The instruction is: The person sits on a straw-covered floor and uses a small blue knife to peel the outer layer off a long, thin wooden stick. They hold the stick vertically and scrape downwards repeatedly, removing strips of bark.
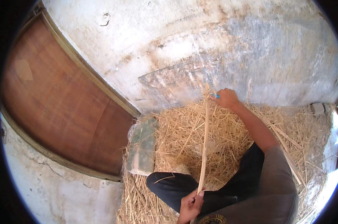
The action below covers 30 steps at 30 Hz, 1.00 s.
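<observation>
A long, pale strip of wood or bamboo (205, 142) stands between my two hands, running from my lap up toward the wall. Its lower end is gripped by my left hand (191, 206), the thumb lying along it. At the strip's far end, my right hand (227, 98) is closed round a small tool with a blue handle (216, 96). Thin pale curls, like shavings, show where the tool meets the strip. The tool's working end is too small to make out. My right arm is stretched far forward.
Loose straw-like shavings (191, 130) cover the floor around my folded legs. A greenish block (142, 146) lies at my left, beside a brown door panel (64, 97). A stained wall (169, 44) rises ahead. Long strips (284, 143) lie at my right, with a grey lump (318, 108) beyond.
</observation>
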Available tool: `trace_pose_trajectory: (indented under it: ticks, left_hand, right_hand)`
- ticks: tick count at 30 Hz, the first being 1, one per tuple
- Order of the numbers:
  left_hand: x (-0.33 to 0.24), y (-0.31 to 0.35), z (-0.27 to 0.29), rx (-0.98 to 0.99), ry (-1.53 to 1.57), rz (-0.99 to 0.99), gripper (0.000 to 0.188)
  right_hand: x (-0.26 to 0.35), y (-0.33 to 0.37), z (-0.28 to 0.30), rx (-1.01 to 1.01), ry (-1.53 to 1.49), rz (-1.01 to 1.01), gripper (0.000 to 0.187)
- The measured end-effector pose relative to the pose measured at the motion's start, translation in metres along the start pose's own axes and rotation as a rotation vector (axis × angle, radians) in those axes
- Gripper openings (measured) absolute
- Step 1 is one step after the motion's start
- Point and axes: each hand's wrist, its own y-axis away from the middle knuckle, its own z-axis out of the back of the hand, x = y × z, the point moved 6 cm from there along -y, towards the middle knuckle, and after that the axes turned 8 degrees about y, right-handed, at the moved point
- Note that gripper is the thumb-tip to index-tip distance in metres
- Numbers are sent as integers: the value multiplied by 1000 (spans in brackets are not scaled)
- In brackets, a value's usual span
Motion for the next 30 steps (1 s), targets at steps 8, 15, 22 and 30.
trace_pose_trajectory:
  ticks: [8, 15, 22, 30]
  left_hand:
    - [4, -9, 4, 24, 78, 97, 28]
    - [10, -36, 26, 24, 413, 20, 28]
    - [2, -25, 17, 120, 468, -4, 29]
    - [1, -30, 19, 111, 517, -10, 29]
  right_hand:
    - [0, 8, -11, 159, -7, -43, 84]
    - [83, 90, 24, 212, -141, 288, 81]
    - [110, 107, 22, 44, -178, 428, 76]
    - [133, 122, 27, -32, -277, 580, 72]
